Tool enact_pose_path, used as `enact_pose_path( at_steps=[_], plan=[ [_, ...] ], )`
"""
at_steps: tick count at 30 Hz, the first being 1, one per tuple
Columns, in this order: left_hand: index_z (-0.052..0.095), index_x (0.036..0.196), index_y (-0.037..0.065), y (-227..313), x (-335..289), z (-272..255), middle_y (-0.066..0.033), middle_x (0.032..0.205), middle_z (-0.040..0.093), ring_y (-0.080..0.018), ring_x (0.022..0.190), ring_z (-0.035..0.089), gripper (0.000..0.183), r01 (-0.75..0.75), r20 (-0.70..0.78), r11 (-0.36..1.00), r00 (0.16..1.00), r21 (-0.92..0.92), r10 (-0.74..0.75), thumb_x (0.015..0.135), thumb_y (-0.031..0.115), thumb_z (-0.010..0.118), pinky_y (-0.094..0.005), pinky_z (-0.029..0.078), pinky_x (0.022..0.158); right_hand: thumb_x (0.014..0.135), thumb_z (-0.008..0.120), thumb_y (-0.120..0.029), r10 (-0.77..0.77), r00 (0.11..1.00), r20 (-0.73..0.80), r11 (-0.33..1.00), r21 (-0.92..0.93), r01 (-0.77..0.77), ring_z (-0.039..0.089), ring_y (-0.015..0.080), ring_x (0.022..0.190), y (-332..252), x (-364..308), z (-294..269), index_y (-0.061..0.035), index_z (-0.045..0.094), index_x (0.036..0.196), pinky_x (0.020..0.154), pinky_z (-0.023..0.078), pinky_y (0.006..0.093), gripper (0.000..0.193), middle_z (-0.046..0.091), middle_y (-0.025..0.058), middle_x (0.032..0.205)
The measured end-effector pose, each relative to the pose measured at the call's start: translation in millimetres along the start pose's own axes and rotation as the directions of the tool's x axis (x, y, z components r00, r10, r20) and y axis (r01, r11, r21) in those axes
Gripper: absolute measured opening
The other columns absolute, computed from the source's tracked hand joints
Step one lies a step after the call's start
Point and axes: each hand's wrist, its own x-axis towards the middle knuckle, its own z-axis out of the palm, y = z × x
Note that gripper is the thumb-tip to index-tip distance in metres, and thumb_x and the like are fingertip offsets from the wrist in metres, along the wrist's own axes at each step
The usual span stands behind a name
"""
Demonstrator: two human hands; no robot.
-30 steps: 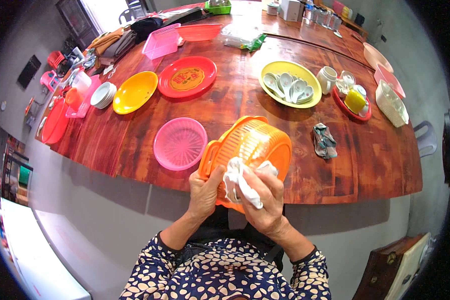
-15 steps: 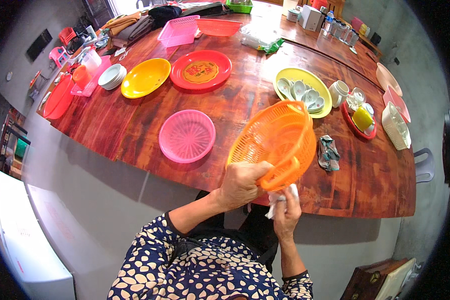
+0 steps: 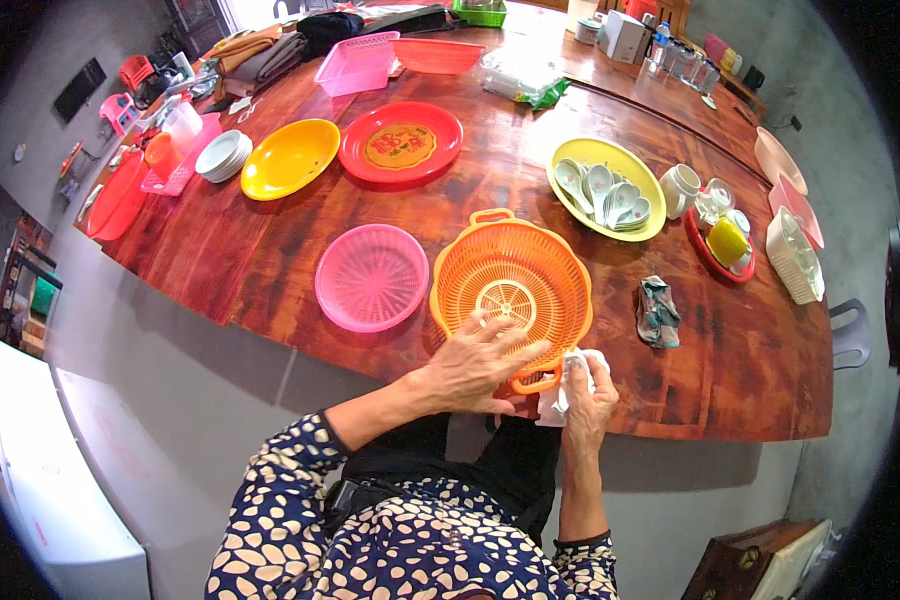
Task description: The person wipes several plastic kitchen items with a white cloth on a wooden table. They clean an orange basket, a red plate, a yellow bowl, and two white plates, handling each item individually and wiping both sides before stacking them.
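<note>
An orange plastic colander (image 3: 560,270) with loop handles rests upright on the wooden table near its front edge. My left hand (image 3: 480,365) is open, fingers spread over the colander's near left rim; whether it touches the rim I cannot tell. In my right hand (image 3: 588,405) a white cloth (image 3: 553,405) is bunched between the fingers, beside the colander's near handle. A pink round basket (image 3: 372,278) sits just left of the colander. To the right lies a crumpled dark patterned cloth (image 3: 658,312).
Farther right are a yellow plate (image 3: 625,228) with several white spoons, a white mug (image 3: 680,187) and a red tray (image 3: 692,240) with small items. Beyond the pink basket lie a red plate (image 3: 440,118), a yellow oval plate (image 3: 290,160) and stacked white bowls (image 3: 224,155).
The orange colander was held up and tilted; now it lies level on the table. My left hand has let go of its rim and spread its fingers. The right hand keeps the cloth.
</note>
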Motion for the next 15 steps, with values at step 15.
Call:
enact_pose_path(
  at_steps=[15],
  plan=[
    [0.06, 0.097, 0.006, -86.4, -140.9, -68.9, -0.0091, 0.092, 0.06, -0.0294, 0.09, 0.055, 0.023, 0.514, -0.275, 0.794, 0.855, 0.326, -0.44, 0.074, 0.006, 0.06, -0.0443, 0.039, 0.086, 0.091, 0.062, -0.012, 0.054, 0.996, 0.07, 0.998, 0.034, -0.056, 0.054, 0.0055, 0.074, 17.1, 30.8, 38.7, 0.0017, 0.062, 0.105, 0.062, 0.044, 0.0206, 0.019, 0.061, 0.0004, 0.09]
  ],
)
